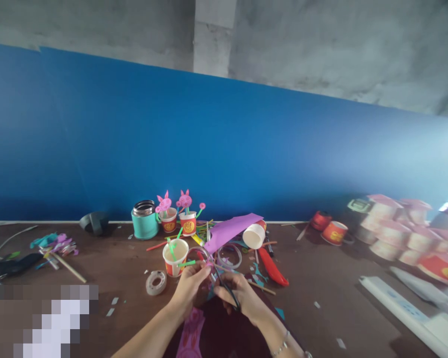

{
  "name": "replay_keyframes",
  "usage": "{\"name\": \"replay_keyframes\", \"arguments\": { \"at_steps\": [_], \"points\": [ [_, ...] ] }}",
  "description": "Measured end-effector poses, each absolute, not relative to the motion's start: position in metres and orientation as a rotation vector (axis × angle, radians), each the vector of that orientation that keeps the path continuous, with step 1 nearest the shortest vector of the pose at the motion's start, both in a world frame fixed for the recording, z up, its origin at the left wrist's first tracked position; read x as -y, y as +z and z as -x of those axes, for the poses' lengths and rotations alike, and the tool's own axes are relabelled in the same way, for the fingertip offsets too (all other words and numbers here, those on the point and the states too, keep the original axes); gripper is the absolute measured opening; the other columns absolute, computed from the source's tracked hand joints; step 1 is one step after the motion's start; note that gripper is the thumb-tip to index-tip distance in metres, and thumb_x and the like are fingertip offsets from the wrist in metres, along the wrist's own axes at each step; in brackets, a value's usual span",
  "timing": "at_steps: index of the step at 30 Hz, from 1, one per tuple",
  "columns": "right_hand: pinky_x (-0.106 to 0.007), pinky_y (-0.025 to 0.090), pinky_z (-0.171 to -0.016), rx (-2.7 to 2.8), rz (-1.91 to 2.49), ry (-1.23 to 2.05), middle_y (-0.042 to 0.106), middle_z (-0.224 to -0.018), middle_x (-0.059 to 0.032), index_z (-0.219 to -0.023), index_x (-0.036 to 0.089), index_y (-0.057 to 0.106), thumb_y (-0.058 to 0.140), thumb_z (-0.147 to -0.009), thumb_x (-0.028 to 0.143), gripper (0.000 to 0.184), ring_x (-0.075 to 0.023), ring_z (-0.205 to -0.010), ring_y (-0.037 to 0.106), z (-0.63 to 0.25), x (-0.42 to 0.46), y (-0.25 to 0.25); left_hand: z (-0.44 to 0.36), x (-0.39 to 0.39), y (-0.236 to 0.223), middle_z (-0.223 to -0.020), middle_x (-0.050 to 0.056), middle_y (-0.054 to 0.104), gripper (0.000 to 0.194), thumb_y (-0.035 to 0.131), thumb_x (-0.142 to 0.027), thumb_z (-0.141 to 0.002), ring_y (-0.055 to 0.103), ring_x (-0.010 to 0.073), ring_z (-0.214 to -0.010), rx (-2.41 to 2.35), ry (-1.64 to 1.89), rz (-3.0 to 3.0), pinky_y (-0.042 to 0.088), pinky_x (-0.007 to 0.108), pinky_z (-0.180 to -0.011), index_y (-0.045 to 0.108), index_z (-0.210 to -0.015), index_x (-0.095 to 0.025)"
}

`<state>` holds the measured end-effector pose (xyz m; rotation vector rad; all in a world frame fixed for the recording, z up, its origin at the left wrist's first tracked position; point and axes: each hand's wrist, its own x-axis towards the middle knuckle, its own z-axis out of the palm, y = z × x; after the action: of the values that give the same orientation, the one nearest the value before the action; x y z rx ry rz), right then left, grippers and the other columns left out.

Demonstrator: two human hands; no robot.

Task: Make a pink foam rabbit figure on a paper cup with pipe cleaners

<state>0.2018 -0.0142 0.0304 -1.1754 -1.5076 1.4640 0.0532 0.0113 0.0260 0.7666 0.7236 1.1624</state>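
Counting beyond the left hand (191,282): two pink animal-faced figures (185,200) and one open paper cup (171,268). One tape roll (156,283) lies to that hand's left. Its fingertips pinch one small pink piece (210,265), partly hidden. The right hand (240,291) grips one pair of dark scissors (227,288), slanting towards the piece. Both hands nearly meet, fingers curled.
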Motion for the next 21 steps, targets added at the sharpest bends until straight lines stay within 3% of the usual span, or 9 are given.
{"name": "replay_keyframes", "arguments": {
  "at_steps": [15, 21],
  "points": [
    [-0.017, 0.037, -0.035, 1.488, 1.284, 1.405, 0.048, -0.044, 0.0069, -0.072, 0.015, 0.059, 0.073, -0.066, 0.047, 0.035, -0.0068, -0.037, 0.043, -0.204, 0.018, 0.038, -0.044, -0.010, 0.031, -0.044, -0.005, 0.045, 0.041, 0.077, -0.047, -0.058, 0.035, 0.0044, -0.041, -0.805, 1.110, -0.893, 0.026, 0.019, -0.043, 0.053, -0.054, -0.014],
    [-0.017, 0.036, -0.034, 1.433, 1.278, 1.290, 0.051, -0.043, 0.0058, -0.071, 0.013, 0.058, 0.071, -0.065, 0.051, 0.041, -0.0058, -0.034, 0.042, -0.205, 0.009, 0.030, -0.034, -0.005, 0.032, -0.053, 0.000, 0.060, 0.027, 0.076, -0.035, -0.061, 0.048, 0.0103, -0.048, -0.949, 1.002, -1.063, 0.031, 0.021, -0.048, 0.070, -0.073, -0.012]
  ]
}}
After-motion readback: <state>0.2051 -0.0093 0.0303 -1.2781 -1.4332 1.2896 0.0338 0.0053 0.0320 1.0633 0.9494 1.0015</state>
